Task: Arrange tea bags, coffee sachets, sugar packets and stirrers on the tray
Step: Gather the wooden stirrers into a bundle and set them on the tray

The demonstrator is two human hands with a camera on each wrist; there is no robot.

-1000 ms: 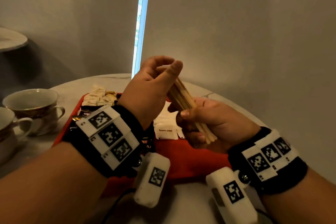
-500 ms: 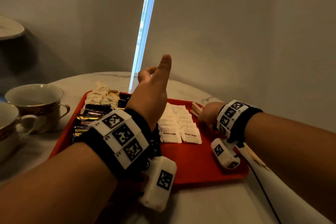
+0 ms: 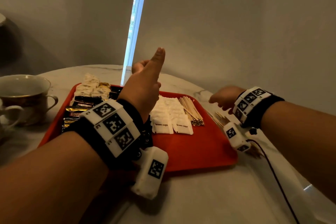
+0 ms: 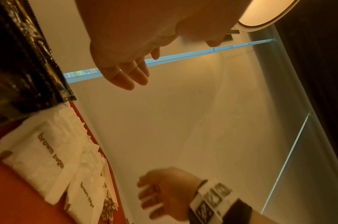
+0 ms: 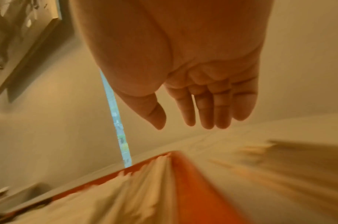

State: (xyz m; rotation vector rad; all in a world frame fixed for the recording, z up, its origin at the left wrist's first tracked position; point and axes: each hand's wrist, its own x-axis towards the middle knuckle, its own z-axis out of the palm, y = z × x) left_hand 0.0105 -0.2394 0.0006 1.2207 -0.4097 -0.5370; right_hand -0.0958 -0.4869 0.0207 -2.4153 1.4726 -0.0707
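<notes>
A red tray (image 3: 200, 147) lies on the marble table. It holds pale tea bags (image 3: 91, 85) at the back left, dark coffee sachets (image 3: 80, 109) on the left, white brown sugar packets (image 3: 169, 114) in the middle and a bundle of wooden stirrers (image 3: 190, 112) on the right. My left hand (image 3: 145, 82) hovers above the tray's middle, thumb up and fingers straight, holding nothing. My right hand (image 3: 221, 100) hangs empty with straight fingers over the table just right of the tray. More stirrers (image 3: 218, 118) lie on the table under it, blurred in the right wrist view.
Two teacups stand left of the tray, one (image 3: 23, 94) in full view and one (image 3: 5, 120) cut by the frame's edge. A dark cable (image 3: 272, 171) trails from my right wrist across the table. Grey walls close in behind the round table.
One second ago both hands held the stirrer bundle above the tray. The bundle now lies on the tray's right side, and my right hand has moved off to the right, empty.
</notes>
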